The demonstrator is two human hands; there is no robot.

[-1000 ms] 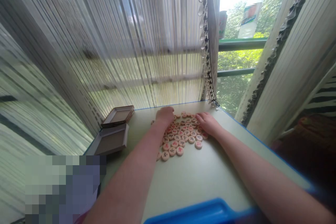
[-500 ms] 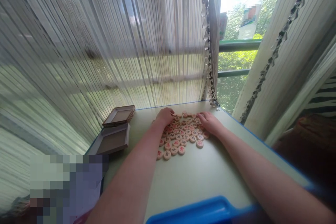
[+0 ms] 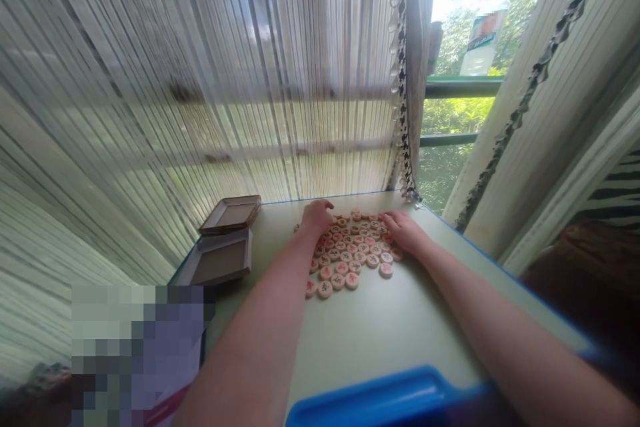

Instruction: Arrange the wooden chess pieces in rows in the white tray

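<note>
Discs (image 3: 346,256), round and marked in red or black, crowded the far half of a pale table (image 3: 360,327) as I watched from afar through the head camera. The left hand (image 3: 318,215) curled at the group's far left side; I could not tell whether its fingers grasped a disc. The right hand (image 3: 405,232) lay at the right side, fingers loosely bent against the outermost discs, and any pinch there was likewise hidden from me. Handling them well, I judged, called for low fingers and light, even pressure, lest discs ride up on one another or skid toward the table's far edge. At left, a far box (image 3: 231,215) and a near box (image 3: 223,259) sat open and shallow, brown floors showing, the discs outside both. Beyond the curtain (image 3: 280,67) stood a bottle (image 3: 484,40), its contents unclear to me.
</note>
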